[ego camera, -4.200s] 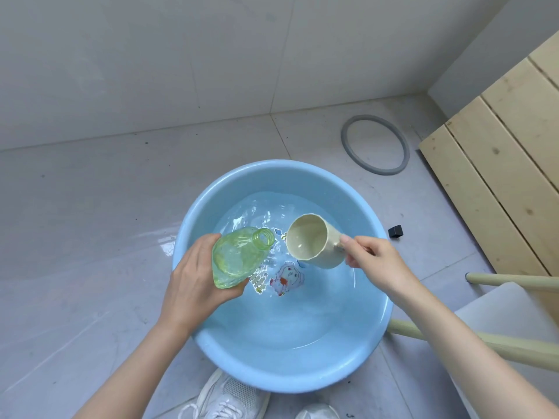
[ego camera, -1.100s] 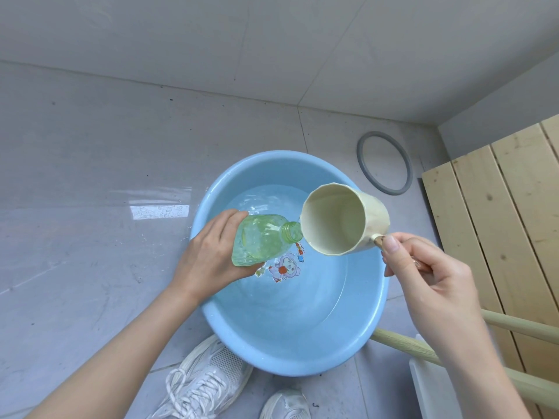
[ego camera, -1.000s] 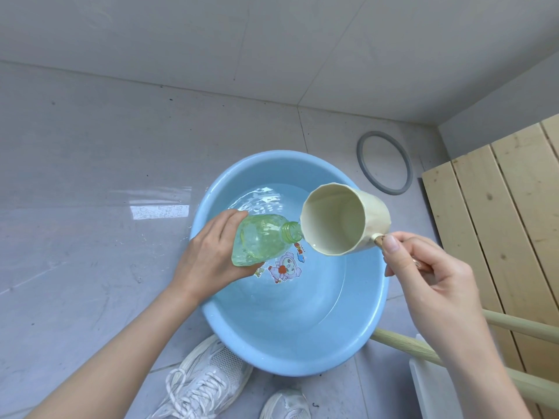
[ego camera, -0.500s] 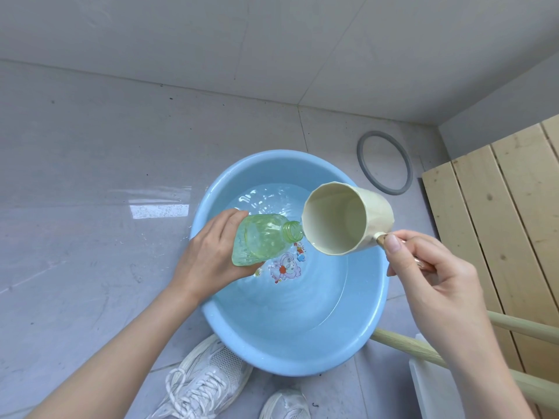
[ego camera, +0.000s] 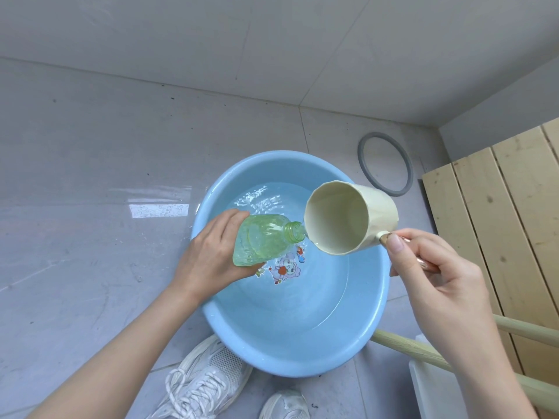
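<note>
Gray tiled floor [ego camera: 90, 267], glossy, with a bright reflection patch left of the basin. White sneakers [ego camera: 205, 385] at the bottom edge, just under the basin's near rim.

Left hand [ego camera: 211, 255]: fingers wrapped around the base of a green plastic bottle [ego camera: 263, 238], uncapped, tilted nearly flat, neck pointing right. It hangs over the left half of a blue basin [ego camera: 302, 355] that sits on the floor. Shallow water in the basin, rippled at the far side; a cartoon sticker [ego camera: 284, 269] shows on its bottom, just below the bottle.

Bottle mouth meets the lower rim of a cream cup [ego camera: 344, 217], tipped on its side with the opening facing the bottle. A little liquid lies along the cup's lower inner wall.

Right hand [ego camera: 435, 276]: fingers pinch the cup's handle, thumb on top; the handle is mostly hidden in the grip.

Farther right: a gray ring [ego camera: 406, 173] flat on the floor beyond the basin, wooden slats [ego camera: 499, 222] against the wall, pale wooden poles [ego camera: 423, 355] at lower right.
</note>
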Tool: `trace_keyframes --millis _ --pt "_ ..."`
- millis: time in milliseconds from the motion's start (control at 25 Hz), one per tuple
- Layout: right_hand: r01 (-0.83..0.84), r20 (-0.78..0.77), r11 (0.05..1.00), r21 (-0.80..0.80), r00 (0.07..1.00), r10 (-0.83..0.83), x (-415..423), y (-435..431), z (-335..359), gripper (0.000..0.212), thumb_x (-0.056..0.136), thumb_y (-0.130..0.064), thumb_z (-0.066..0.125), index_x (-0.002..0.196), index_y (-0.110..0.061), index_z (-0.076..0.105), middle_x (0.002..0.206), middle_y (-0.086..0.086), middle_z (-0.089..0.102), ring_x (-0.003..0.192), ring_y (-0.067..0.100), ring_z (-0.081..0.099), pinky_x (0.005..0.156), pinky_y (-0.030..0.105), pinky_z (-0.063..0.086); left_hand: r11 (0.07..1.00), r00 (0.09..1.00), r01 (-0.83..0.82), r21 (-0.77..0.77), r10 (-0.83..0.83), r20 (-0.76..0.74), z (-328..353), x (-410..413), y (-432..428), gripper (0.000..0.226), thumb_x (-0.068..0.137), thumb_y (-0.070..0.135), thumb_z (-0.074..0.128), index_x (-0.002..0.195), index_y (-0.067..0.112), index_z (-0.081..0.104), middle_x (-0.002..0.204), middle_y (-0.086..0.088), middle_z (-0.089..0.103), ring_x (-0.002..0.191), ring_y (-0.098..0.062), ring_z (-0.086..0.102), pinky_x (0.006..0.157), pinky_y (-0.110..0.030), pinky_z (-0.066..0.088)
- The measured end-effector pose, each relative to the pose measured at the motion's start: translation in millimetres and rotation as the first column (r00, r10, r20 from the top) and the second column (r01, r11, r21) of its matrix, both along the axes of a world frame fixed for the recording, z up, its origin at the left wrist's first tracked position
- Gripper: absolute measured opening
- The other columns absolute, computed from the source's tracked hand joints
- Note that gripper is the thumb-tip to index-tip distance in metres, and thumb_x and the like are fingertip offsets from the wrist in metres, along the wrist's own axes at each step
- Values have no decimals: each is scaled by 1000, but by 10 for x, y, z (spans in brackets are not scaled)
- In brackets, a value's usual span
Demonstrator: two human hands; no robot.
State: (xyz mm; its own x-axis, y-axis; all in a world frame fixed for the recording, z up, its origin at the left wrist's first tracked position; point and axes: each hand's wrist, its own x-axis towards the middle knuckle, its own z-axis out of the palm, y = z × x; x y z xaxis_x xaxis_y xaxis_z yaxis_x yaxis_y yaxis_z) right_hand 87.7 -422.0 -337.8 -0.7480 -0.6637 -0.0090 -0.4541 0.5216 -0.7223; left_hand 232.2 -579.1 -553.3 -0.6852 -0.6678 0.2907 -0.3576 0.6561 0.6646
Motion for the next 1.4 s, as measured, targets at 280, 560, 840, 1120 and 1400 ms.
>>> trace_keyframes --millis 280,560,840,1120,1400 --pt "-3 -21 1000 -7 1000 3 15 -9 9 36 76 -57 54 62 -25 62 94 -10 65 86 8 62 73 10 41 1000 1000 6 4 -6 -2 1 3 1 79 68 57 66 128 9 46 122 -8 56 112 -26 56 96 -29 38" --pt "-16 -51 1000 2 999 16 16 -12 11 36 77 -57 54 64 -24 61 96 -9 65 88 9 60 73 10 40 1000 1000 -4 -6 4 3 6 5 2 85 57 41 88 125 7 50 121 -9 58 110 -27 57 95 -28 38" --pt "-37 -75 999 -4 996 36 15 -21 16 35 78 -56 53 64 -24 62 96 -6 65 88 8 60 73 8 39 1000 1000 -1 -3 1 10 -2 4 2 86 57 42 88 126 8 49 121 -9 58 110 -27 57 95 -28 38" --pt "-43 -105 999 1 994 43 33 -31 40 36 79 -54 52 57 -26 58 95 -6 66 92 6 60 72 5 38 1000 1000 4 -2 -4 6 5 5 1 84 58 41 87 125 6 51 121 -9 58 111 -25 55 96 -27 37" --pt "-51 -136 999 14 989 52 22 -21 36 40 80 -54 52 60 -20 60 96 -4 65 91 9 60 73 5 38 1000 1000 12 -5 -12 8 -2 4 -3 84 58 40 88 125 6 51 121 -9 58 111 -25 56 96 -27 37"
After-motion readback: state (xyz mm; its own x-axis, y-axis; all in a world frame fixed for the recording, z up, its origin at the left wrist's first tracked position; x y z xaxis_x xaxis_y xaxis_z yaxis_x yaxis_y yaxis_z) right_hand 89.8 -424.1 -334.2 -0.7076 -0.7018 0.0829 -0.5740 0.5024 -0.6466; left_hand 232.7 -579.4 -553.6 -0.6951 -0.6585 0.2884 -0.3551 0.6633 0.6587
